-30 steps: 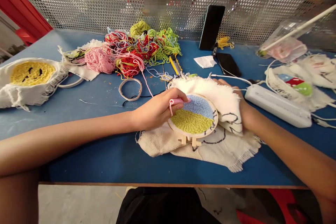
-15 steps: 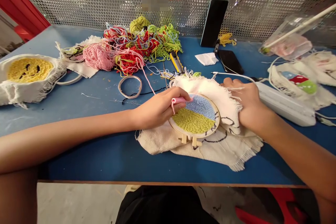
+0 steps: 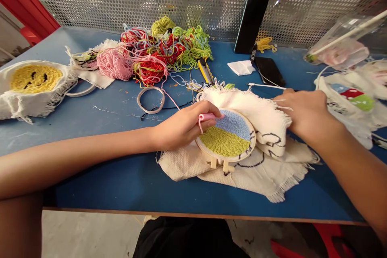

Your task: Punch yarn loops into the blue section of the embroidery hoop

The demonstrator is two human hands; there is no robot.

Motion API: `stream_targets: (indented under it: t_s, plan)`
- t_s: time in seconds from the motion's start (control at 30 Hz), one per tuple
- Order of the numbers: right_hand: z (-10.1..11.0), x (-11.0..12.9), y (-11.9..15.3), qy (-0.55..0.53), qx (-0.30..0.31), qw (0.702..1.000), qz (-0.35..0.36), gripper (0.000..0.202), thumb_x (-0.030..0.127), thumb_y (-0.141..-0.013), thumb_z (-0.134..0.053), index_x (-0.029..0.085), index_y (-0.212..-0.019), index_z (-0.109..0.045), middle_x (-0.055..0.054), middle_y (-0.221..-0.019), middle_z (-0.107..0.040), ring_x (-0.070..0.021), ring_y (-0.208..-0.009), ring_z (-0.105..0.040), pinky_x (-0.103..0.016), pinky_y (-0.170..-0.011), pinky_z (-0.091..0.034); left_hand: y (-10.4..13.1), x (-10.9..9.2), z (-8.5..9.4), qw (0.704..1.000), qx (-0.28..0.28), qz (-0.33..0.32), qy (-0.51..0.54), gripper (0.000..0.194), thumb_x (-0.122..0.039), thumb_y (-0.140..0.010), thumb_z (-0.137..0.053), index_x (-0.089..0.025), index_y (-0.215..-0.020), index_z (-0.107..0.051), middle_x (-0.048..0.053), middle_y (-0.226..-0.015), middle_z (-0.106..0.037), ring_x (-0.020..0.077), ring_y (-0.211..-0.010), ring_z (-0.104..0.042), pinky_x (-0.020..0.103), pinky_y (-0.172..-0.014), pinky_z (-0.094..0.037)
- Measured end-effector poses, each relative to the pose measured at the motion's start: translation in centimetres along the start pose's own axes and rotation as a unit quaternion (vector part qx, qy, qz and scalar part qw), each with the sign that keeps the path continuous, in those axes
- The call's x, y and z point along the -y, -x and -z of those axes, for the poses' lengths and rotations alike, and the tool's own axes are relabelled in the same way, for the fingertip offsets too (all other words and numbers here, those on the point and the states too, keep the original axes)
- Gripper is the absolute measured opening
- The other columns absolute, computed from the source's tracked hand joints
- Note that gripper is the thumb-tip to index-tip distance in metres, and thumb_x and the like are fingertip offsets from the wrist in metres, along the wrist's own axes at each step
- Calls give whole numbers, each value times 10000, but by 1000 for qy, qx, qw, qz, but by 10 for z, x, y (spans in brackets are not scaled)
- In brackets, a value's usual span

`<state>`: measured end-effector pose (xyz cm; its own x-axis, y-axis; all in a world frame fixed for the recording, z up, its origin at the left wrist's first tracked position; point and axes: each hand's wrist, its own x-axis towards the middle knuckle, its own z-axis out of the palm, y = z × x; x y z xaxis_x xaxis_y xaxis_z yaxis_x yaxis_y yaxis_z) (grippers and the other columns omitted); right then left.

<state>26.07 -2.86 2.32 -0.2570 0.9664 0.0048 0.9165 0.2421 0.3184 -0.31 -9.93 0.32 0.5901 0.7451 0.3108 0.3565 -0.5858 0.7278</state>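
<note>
My left hand (image 3: 189, 125) is closed around a pink punch needle (image 3: 208, 117), its tip end over the blue part of the work. Pink yarn hangs from the tool's near end. Beneath lies a round embroidery hoop (image 3: 254, 133), its looped fill blue above and yellow-green below, with a screw clamp at the near side. Cream cloth (image 3: 242, 98) with frayed edges and black drawn lines spreads around the hoop. My right hand (image 3: 308, 117) is curled at the cloth's right edge, seemingly gripping it; its fingertips are hidden.
Tangled yarn (image 3: 157, 52) and a pink yarn ball (image 3: 111, 64) lie behind. A yellow cutter (image 3: 206, 71), a bare ring (image 3: 137, 100), a standing phone (image 3: 250, 24) and a flat phone (image 3: 269, 71) are nearby. A yellow face piece (image 3: 36, 78) lies left; a plastic bag (image 3: 341, 44) sits right.
My right hand has shifted right, and the cloth's right side has spread that way with it. My left hand keeps its hold on the punch needle almost unmoved. The view has shifted slightly.
</note>
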Motion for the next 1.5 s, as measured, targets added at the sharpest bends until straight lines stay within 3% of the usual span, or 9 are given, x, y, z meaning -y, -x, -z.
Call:
stream_targets:
  t_s: [0.1, 0.17, 0.33, 0.43, 0.73, 1.0, 1.2, 1.3, 1.5]
  plan:
    - [7, 0, -3, 65, 129, 988, -46, 265, 120, -728, -450, 102, -839, -690, -192, -925, -616, -284, -785, -616, -344, -551, -275, 0, -1, 1, 1000, 1, 2, -3, 158, -209, -894, -401, -158, -1018, -484, 76, -1017, -580, 126, -916, -552, 254, -780, -458]
    - [14, 3, -2, 69, 116, 990, -49, 291, 128, -778, -398, 82, -890, -662, -195, -987, -593, -277, -809, -610, -338, -551, -266, 1, -1, 1, 1000, 3, 5, 0, 156, -211, -892, -401, -159, -1014, -484, 74, -1003, -580, 126, -911, -550, 250, -774, -459]
    - [31, 15, 13, 19, -244, 968, -48, 314, 200, -869, -311, 131, -1015, -581, -137, -908, -622, -222, -799, -576, -312, -541, -235, -1, 2, -1, 994, -6, 43, 105, 172, -271, -899, -391, -160, -1017, -449, 47, -882, -575, 95, -746, -532, 221, -648, -462]
    - [44, 26, 31, -62, -340, 938, 29, 263, 206, -869, -334, 185, -929, -590, -55, -815, -644, -164, -715, -572, -286, -560, -302, -5, 1, 2, 978, -2, 89, 188, 180, -264, -893, -390, -167, -1044, -401, 9, -742, -559, 65, -569, -467, 194, -498, -417]
    - [31, 43, 28, -92, -168, 941, 279, 283, 321, -884, -378, 173, -1053, -551, -86, -1027, -583, -240, -986, -516, -362, -829, -403, -20, 2, 60, 989, 102, 73, -74, 358, -84, -683, -494, -161, -1029, -545, -56, -531, -468, 66, -449, -369, 217, -478, -352]
    - [0, 46, 11, -126, -91, 937, 313, 330, 335, -912, -346, 177, -1149, -512, -85, -1122, -570, -222, -1021, -523, -375, -850, -401, -18, 0, 115, 915, -125, 44, -381, 249, -276, -839, -447, -141, -973, -607, 63, -908, -502, 145, -788, -476, 309, -779, -403]
    - [-9, 47, 11, -169, -87, 931, 310, 372, 369, -921, -302, 167, -1158, -506, -98, -1145, -545, -232, -1014, -499, -373, -839, -410, 22, -5, 96, 893, 76, -2, -444, 188, -272, -857, -440, -169, -793, -584, -14, -660, -546, 84, -569, -469, 219, -531, -343]
    - [-12, 47, 12, -193, -81, 928, 310, 387, 370, -922, -296, 156, -1171, -501, -108, -1153, -527, -236, -1028, -475, -379, -867, -395, 52, 3, 77, 870, 151, -15, -469, 216, -336, -881, -415, -192, -904, -574, 25, -828, -581, 133, -756, -537, 233, -554, -359]
    - [-14, 47, 12, -210, -80, 924, 310, 385, 355, -923, -289, 149, -1173, -498, -116, -1138, -521, -238, -1019, -464, -391, -885, -375, 88, 28, 89, 838, 130, 30, -529, 243, -241, -921, -329, -190, -851, -557, 26, -836, -540, 150, -775, -453, 257, -635, -340]
